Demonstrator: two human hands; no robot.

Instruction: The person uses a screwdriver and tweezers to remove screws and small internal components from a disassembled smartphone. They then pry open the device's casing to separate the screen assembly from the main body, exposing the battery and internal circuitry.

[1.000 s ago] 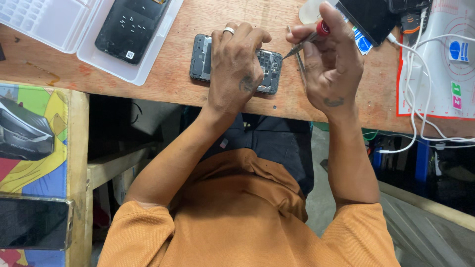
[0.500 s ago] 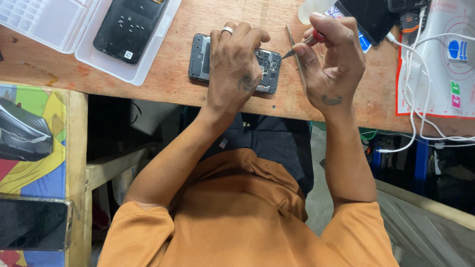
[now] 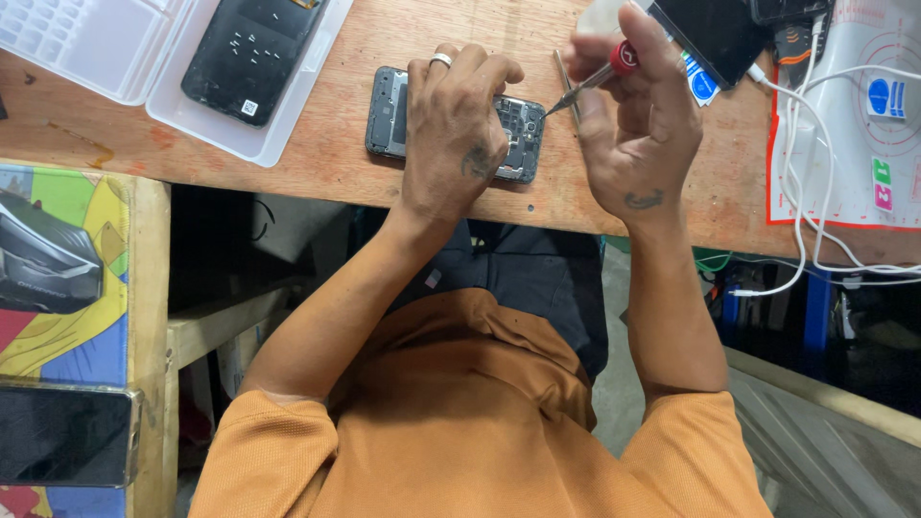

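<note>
An opened dark phone (image 3: 386,113) with its back cover off lies on the wooden table (image 3: 317,163). My left hand (image 3: 453,134), a ring on one finger, presses down on its middle and hides most of the inside. My right hand (image 3: 641,134) grips a small screwdriver (image 3: 587,84) with a red collar. The screwdriver's tip points at the phone's right end, by the exposed camera area.
A clear plastic tray (image 3: 288,134) at the upper left holds a black phone panel (image 3: 251,56). A dark screen (image 3: 715,34) lies at the upper right. Beside it is a white mat (image 3: 844,163) crossed by white cables (image 3: 801,182). Another phone (image 3: 62,436) rests on a colourful surface at the lower left.
The screwdriver tip has edged a little left, closer to the phone's right end. My left hand stays pressed on the phone.
</note>
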